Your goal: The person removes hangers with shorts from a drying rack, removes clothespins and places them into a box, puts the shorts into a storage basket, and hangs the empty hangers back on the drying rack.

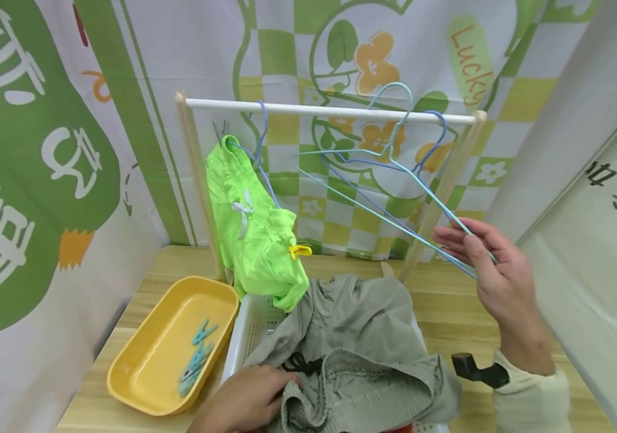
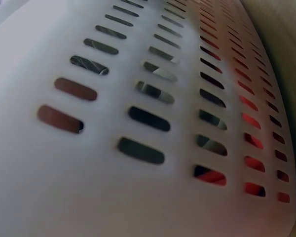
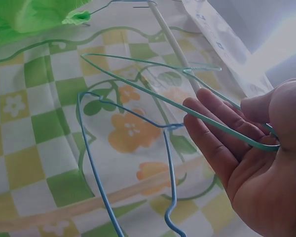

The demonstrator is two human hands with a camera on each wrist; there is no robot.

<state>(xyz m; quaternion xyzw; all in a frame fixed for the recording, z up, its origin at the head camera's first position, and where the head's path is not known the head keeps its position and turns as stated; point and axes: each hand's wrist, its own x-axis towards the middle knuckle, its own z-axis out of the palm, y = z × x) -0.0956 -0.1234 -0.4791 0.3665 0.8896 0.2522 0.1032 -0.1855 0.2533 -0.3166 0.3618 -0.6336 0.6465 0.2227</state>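
Observation:
A light teal wire clothes hanger point(image 1: 422, 171) is held by one corner in my right hand point(image 1: 503, 270), between thumb and fingers. Its hook rises in front of the rod, and the right wrist view shows the wire crossing my fingers. Behind it, a blue hanger point(image 1: 432, 144) hangs on the rod. My left hand point(image 1: 249, 397) grips the waistband edge of grey shorts point(image 1: 368, 325) with a black drawstring; some fingertips are hidden in the cloth. The shorts lie over a white basket point(image 1: 246, 325). In the left wrist view only the slotted basket wall point(image 2: 98, 163) shows.
A white rod point(image 1: 319, 110) on wooden posts spans the table. Lime green shorts point(image 1: 254, 222) hang at its left from another blue hanger point(image 1: 262, 132), with a yellow clothespin point(image 1: 300, 251) on them. A yellow tray point(image 1: 146, 361) at left holds several teal clothespins point(image 1: 197, 361). Printed curtains stand around.

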